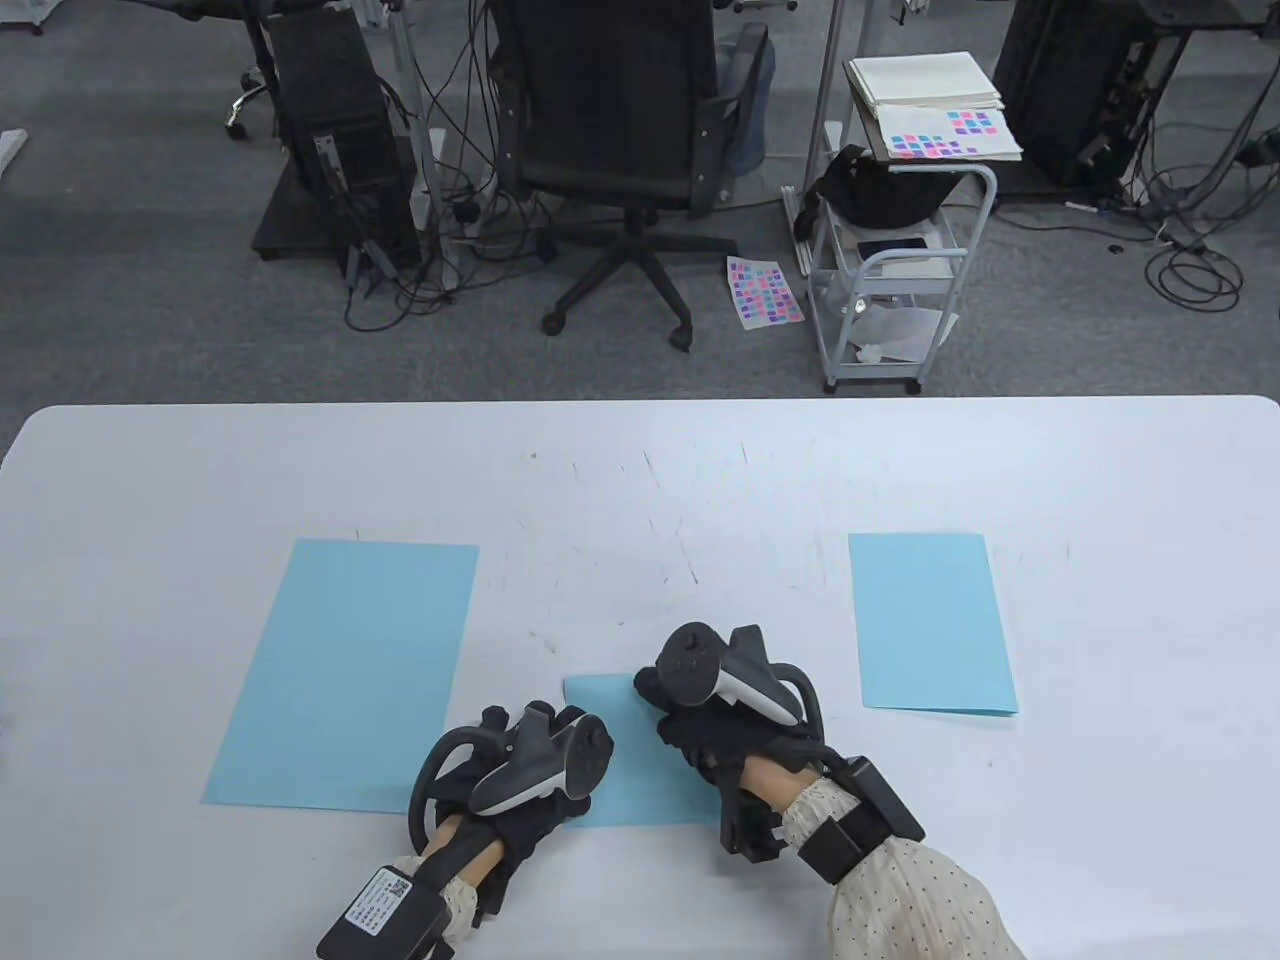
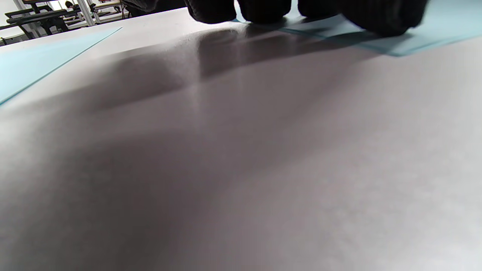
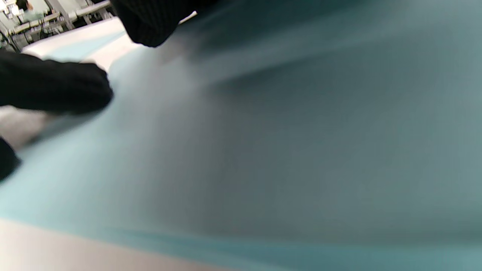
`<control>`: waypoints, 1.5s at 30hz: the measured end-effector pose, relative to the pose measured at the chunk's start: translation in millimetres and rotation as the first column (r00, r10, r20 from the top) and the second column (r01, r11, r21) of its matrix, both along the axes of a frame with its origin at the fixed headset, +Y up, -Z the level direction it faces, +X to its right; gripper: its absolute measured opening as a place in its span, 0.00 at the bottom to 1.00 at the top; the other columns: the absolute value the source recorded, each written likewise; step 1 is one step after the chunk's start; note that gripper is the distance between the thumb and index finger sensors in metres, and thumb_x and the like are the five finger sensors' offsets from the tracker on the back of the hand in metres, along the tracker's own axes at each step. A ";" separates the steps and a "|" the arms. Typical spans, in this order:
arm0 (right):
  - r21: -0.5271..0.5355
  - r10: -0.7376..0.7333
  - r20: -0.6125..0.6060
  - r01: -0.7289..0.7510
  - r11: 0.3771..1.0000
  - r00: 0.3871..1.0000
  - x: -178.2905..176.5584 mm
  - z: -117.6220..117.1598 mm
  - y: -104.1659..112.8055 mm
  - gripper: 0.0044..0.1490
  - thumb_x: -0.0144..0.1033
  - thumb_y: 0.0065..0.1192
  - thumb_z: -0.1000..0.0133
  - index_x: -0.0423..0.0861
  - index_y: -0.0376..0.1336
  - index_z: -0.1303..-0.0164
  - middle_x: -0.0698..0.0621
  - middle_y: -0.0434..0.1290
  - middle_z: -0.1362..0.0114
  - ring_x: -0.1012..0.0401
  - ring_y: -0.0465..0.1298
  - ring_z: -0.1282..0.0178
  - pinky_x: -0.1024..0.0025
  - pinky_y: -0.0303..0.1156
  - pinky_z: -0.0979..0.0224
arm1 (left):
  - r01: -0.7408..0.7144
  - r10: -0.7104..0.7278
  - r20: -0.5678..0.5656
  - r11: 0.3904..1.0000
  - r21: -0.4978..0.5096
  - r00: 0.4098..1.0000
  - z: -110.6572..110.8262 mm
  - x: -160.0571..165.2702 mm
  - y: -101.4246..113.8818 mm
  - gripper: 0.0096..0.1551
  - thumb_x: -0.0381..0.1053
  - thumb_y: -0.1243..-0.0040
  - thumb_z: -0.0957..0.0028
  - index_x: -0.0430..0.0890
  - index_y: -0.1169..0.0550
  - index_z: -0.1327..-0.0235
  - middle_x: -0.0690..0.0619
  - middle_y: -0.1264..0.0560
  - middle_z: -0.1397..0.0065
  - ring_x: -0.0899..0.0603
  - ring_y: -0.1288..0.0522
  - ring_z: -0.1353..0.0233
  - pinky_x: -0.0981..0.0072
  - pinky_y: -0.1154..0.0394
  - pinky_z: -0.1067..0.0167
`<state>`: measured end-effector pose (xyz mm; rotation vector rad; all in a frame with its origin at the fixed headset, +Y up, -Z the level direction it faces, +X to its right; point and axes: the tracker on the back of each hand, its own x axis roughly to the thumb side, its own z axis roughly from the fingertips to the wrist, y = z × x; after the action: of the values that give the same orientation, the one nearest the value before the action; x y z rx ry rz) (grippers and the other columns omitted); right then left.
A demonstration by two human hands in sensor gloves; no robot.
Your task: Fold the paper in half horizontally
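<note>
The small blue paper (image 1: 640, 760) lies flat between and partly under both hands, the left hand (image 1: 510, 770) pressing its near-left edge and the right hand (image 1: 720, 700) apparently flat on its far-right part.

Even, bright light overhead in the table view; both wrist views are soft and blurred, with a broad dark shadow, probably the hand's, across the table (image 2: 241, 169).
</note>
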<state>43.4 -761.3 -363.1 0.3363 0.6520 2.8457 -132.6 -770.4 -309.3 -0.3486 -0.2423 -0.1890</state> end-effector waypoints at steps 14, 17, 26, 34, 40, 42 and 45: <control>0.004 0.062 -0.003 -0.062 0.998 0.998 -1.8 3.6 -16.4 0.40 0.41 0.56 0.45 0.63 0.46 0.23 0.63 0.42 0.13 0.51 0.35 0.14 0.35 0.30 0.21 | -0.003 0.003 -0.001 1.000 -0.015 1.000 0.1 -3.1 -0.2 0.37 0.64 0.43 0.61 0.77 0.38 0.35 0.73 0.43 0.19 0.53 0.42 0.14 0.46 0.43 0.17; -0.001 0.062 -0.002 -0.062 0.998 0.998 -1.4 3.6 -16.4 0.39 0.41 0.56 0.45 0.63 0.47 0.23 0.63 0.42 0.13 0.52 0.34 0.14 0.36 0.30 0.21 | 0.002 -0.002 -0.002 1.000 -0.013 1.000 0.0 -3.5 -0.1 0.37 0.65 0.43 0.62 0.78 0.38 0.35 0.74 0.43 0.19 0.53 0.42 0.14 0.46 0.43 0.17; -0.022 0.084 0.016 -0.083 0.996 0.996 8.2 0.7 -14.0 0.39 0.41 0.56 0.44 0.66 0.47 0.24 0.67 0.43 0.14 0.53 0.33 0.14 0.36 0.28 0.21 | 0.001 -0.002 -0.018 0.999 -0.033 1.000 -1.0 -4.7 0.2 0.37 0.66 0.43 0.62 0.79 0.38 0.36 0.75 0.44 0.20 0.53 0.42 0.14 0.46 0.43 0.17; -0.028 0.107 0.039 -0.105 0.994 0.994 20.2 0.0 -12.5 0.38 0.41 0.56 0.45 0.67 0.47 0.25 0.69 0.43 0.14 0.53 0.33 0.14 0.37 0.27 0.20 | 0.011 -0.011 -0.016 0.999 -0.031 1.000 -1.9 -4.9 0.7 0.37 0.66 0.43 0.63 0.79 0.38 0.36 0.75 0.43 0.20 0.53 0.41 0.15 0.46 0.43 0.17; -0.036 0.122 0.063 -0.120 0.992 0.991 33.6 -0.4 -12.0 0.38 0.41 0.56 0.45 0.68 0.47 0.25 0.70 0.43 0.14 0.53 0.33 0.14 0.37 0.27 0.20 | 0.015 -0.016 -0.017 0.999 -0.031 1.000 -2.3 -4.9 0.7 0.36 0.66 0.43 0.62 0.79 0.38 0.36 0.75 0.44 0.20 0.53 0.41 0.14 0.46 0.43 0.17; -0.039 0.124 0.075 -0.122 0.992 0.989 38.7 -0.6 -11.8 0.38 0.41 0.56 0.45 0.68 0.47 0.25 0.70 0.43 0.15 0.53 0.33 0.14 0.37 0.27 0.20 | 0.015 -0.016 -0.018 0.999 -0.032 1.000 -2.3 -4.9 0.7 0.37 0.66 0.43 0.63 0.79 0.38 0.36 0.75 0.44 0.20 0.53 0.41 0.14 0.47 0.43 0.17; -0.047 0.120 0.098 -0.116 0.992 0.988 47.8 -1.1 -12.2 0.38 0.41 0.56 0.44 0.69 0.47 0.25 0.70 0.43 0.15 0.53 0.33 0.14 0.37 0.27 0.20 | 0.017 -0.017 -0.019 0.999 -0.032 1.000 -2.2 -4.9 0.7 0.37 0.66 0.43 0.62 0.79 0.38 0.36 0.74 0.44 0.20 0.53 0.41 0.15 0.46 0.43 0.17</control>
<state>91.2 -773.5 -364.1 0.1503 0.7316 2.9334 -137.5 -769.8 -311.5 -0.3846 -0.2233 -0.1986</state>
